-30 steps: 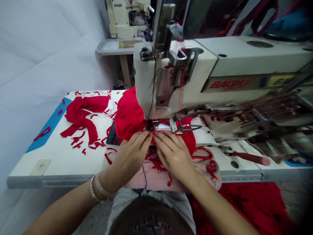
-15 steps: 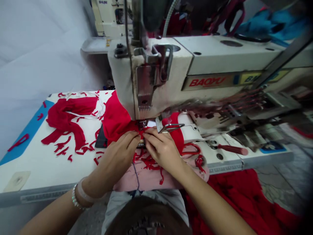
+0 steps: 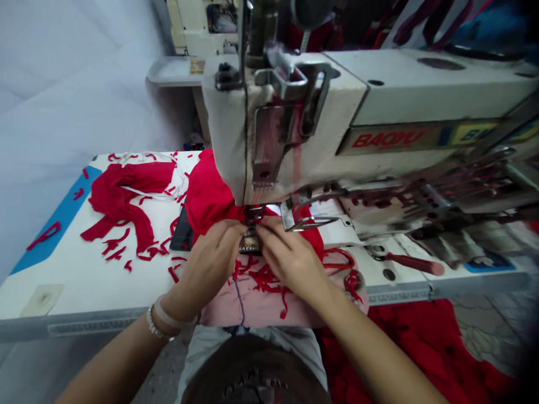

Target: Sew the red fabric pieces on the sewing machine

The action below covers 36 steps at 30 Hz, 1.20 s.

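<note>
My left hand [image 3: 210, 264] and my right hand [image 3: 288, 255] meet at the presser foot [image 3: 254, 216] of a cream sewing machine [image 3: 320, 123]. Both hands have their fingers pressed together on a piece of red fabric [image 3: 208, 196] that runs under the needle and bunches to the left behind the machine head. A pink cloth [image 3: 256, 306] strewn with red thread scraps lies under my wrists at the table's front edge. My left wrist wears a bead bracelet and a band.
A red fabric scrap [image 3: 122, 196] and several red trimmings lie on the white table [image 3: 84, 275] at left. A red-handled tool [image 3: 415, 264] rests at right. More red cloth [image 3: 421, 342] lies on the floor. A second sewing machine [image 3: 197, 22] stands behind.
Fingertips of both hands have pushed closer to the presser foot, curling tighter on the red fabric. The camera view shifted slightly; the table's things stayed put.
</note>
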Tool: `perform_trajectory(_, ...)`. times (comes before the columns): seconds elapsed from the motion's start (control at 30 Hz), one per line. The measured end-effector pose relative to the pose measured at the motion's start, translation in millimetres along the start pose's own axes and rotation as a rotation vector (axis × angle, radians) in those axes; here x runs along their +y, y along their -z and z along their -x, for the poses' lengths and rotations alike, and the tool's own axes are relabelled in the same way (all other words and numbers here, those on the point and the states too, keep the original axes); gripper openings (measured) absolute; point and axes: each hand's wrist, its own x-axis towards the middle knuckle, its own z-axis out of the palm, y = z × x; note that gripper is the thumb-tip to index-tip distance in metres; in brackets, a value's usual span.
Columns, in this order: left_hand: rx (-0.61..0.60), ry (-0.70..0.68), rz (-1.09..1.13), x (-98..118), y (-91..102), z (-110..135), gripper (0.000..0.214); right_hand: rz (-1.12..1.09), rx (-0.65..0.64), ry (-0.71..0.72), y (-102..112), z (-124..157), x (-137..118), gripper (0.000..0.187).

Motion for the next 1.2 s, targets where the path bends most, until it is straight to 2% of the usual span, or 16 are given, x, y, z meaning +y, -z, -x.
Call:
perform_trajectory(0.07,0.182,0.264,0.109,-12.4,-0.5,7.6,0.043,0.030,0.096,-0.249,9.5,11.3,14.5,0.027)
perform_trajectory(0.13,0.200,0.608,0.327,-25.1,3.2,16.5,0.068,0.034,0.125,-0.487,22.2,23.5,30.3,0.033)
perform_trajectory(0.23,-0.154,1.058,0.831,-36.9,19.9,31.4,0.065,-0.297,0.092,-0.728,46.5,38.9,49.8,0.035)
perform_trajectory(0.27,-0.239,1.167,0.959,-39.2,28.0,36.3,0.061,-0.473,0.151,-0.820,55.3,42.1,53.8,0.033)
perform_trajectory(0.3,-0.250,1.254,1.054,-41.5,36.8,40.8,0.056,-0.648,0.249,-0.910,63.4,43.9,55.9,0.032)
perform_trajectory(0.37,-0.005,1.332,1.200,-47.1,54.0,46.8,0.044,-0.868,0.513,-1.016,74.4,42.0,53.1,0.031)
perform_trajectory(0.43,0.409,1.240,1.345,-53.2,67.7,45.5,0.035,-0.747,0.697,-0.912,72.9,32.3,39.5,0.021)
perform_trajectory(0.47,0.591,1.138,1.422,-55.2,72.2,41.7,0.031,-0.594,0.690,-0.768,66.6,25.0,29.5,0.015)
perform_trajectory(0.5,0.728,1.012,1.501,-55.4,74.9,35.8,0.027,-0.391,0.645,-0.580,57.2,17.0,18.5,0.014)
perform_trajectory(0.57,0.814,0.750,1.623,-49.5,74.0,20.3,0.019,-0.171,0.302,-0.092,33.3,1.6,-2.2,0.014)
perform_trajectory(0.6,0.772,0.643,1.633,-43.4,70.4,12.0,0.016,-0.101,0.188,0.086,21.7,-4.2,-9.6,0.017)
perform_trajectory(0.67,0.563,0.472,1.457,-27.6,57.7,-2.5,0.010,-0.026,0.052,0.259,5.1,-9.5,-15.6,0.020)
perform_trajectory(0.77,0.156,0.177,0.716,-5.4,32.7,-13.2,0.009,0.080,-0.021,0.233,2.7,-5.0,-6.7,0.024)
perform_trajectory(0.87,-0.075,-0.119,0.020,7.1,15.4,-11.3,0.024,0.199,-0.037,0.135,13.1,0.6,2.7,0.023)
perform_trajectory(0.97,-0.163,-0.202,-0.234,12.3,12.5,-4.5,0.034,0.193,-0.037,0.113,15.1,-0.6,-2.2,0.019)
perform_trajectory(1.2,-0.155,-0.178,-0.220,18.3,14.2,3.2,0.033,0.013,0.099,-0.079,-4.0,-2.9,-23.0,0.016)
